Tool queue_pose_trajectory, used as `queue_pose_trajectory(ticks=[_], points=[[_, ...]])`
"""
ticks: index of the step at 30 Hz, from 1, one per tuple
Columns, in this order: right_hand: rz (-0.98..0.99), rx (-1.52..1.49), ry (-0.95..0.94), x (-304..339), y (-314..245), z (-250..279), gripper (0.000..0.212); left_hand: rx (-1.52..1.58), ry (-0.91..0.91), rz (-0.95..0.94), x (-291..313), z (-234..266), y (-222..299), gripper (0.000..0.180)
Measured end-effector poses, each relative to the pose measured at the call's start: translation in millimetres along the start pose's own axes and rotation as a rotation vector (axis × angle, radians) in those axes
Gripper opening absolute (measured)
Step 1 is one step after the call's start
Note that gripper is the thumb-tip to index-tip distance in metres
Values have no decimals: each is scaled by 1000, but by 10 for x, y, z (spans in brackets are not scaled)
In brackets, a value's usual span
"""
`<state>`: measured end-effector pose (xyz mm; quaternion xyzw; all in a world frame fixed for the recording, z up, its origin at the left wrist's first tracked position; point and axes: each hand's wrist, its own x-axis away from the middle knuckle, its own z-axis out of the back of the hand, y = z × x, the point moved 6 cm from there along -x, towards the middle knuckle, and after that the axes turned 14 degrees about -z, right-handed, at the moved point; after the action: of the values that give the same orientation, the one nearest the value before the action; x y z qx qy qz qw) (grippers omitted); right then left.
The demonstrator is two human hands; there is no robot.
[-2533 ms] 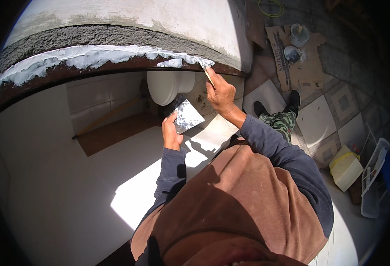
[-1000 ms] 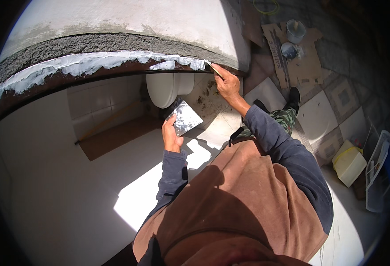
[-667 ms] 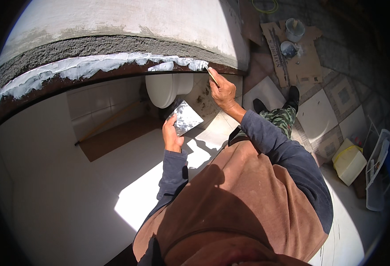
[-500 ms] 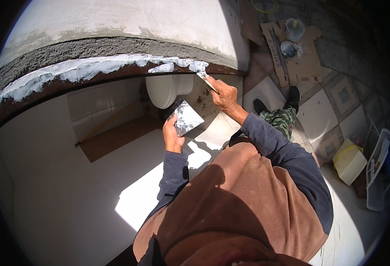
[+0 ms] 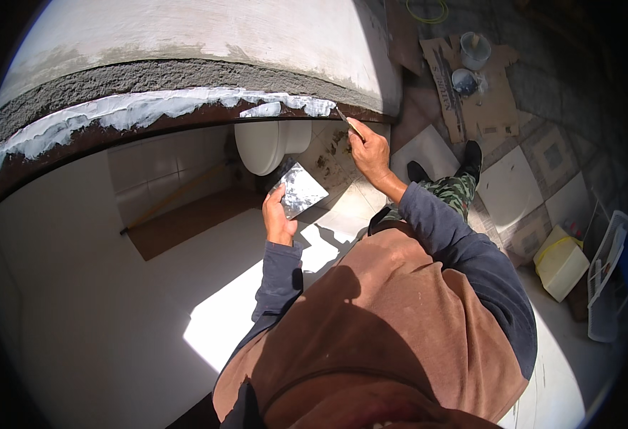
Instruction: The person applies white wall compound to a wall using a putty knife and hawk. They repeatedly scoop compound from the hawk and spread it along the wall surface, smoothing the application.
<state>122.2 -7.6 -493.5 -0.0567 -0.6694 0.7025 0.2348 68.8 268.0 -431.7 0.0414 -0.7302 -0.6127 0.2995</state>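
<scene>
Brown cardboard [image 5: 498, 113] at the upper right carries a bucket [image 5: 475, 57] and a smaller tub [image 5: 462, 83], on the tiled floor [image 5: 503, 175]. Near the upper centre, the right hand [image 5: 371, 151] grips a thin scraper [image 5: 341, 114], its tip at the right end of ragged white paste [image 5: 139, 109] on the dark-brown beam [image 5: 362, 113], below rough grey mortar [image 5: 185, 73]. At the centre, the left hand [image 5: 277, 220] holds a smeared square plate [image 5: 307, 189]; a white toilet [image 5: 259, 149] shows above it.

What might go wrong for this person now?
The left hand holds the square plate by one side, so it might slip. The white paste lies raggedly along the brown strip; bits could drop. The thin tool in the right hand, close to that paste, could gouge it.
</scene>
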Motion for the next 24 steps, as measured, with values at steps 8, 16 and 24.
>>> queue_pose_trajectory(ticks=[8, 16, 24], points=[[163, -29, -143, -88, 310, -166, 33, 46, 3, 1, 40, -30, -1, 21], [-183, -22, -324, -230, 319, 184, 29, 5, -124, -46, 190, -353, 187, 24], [442, 443, -778, 144, -935, 668, 34, -114, -259, -31, 512, -912, 293, 25]])
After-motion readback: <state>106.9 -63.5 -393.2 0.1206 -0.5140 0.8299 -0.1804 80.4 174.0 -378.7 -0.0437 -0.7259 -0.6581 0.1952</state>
